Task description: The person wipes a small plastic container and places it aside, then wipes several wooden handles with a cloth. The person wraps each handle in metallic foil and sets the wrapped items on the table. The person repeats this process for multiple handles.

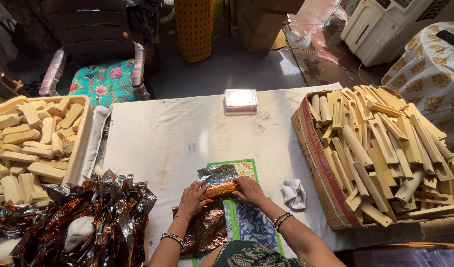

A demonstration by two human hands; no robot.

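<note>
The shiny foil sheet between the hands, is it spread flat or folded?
Folded: the shiny foil sheet wraps partly over a block, held by left hand and right hand.

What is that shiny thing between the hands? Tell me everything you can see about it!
The shiny piece is a small oblong block wrapped partly in crinkly foil, gold-orange where the hands press it. A loose silvery flap stands up behind it. It lies flat on a green-edged patterned mat on the white-covered table. The left hand and right hand pinch its two ends.
</note>
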